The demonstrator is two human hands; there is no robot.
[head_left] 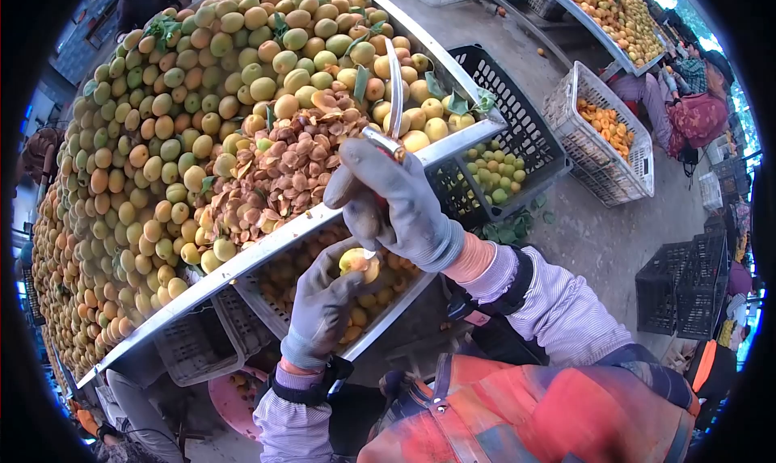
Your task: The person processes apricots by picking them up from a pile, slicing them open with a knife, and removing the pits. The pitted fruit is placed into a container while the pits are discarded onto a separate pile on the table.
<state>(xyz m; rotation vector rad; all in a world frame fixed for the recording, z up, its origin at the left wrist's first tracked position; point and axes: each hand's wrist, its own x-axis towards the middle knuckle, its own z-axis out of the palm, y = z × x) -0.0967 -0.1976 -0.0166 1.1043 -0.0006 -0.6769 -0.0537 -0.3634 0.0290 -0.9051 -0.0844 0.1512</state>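
Observation:
My left hand (pixel 322 301), in a grey glove, pinches an apricot (pixel 354 260) with part of its flesh cut open. Just above it, my gloved right hand (pixel 388 196) is closed around the handle of a knife (pixel 396 91) whose thin, curved blade points up and away from me. Part of the handle is hidden by the fingers. Beyond my hands, brown apricot pits (pixel 295 160) lie heaped on a metal-edged table (pixel 202 288), beside a large pile of whole apricots (pixel 162 140). Below the table edge, a crate of apricots (pixel 376 305) stands close to my left hand.
A black crate (pixel 517 99) with green fruit (pixel 495 170) stands to the right. Farther off is a white crate (pixel 602 168) of orange fruit halves. Dark crates (pixel 683 285) stand at far right. A pink basin (pixel 234 402) sits below the table. Several people are around.

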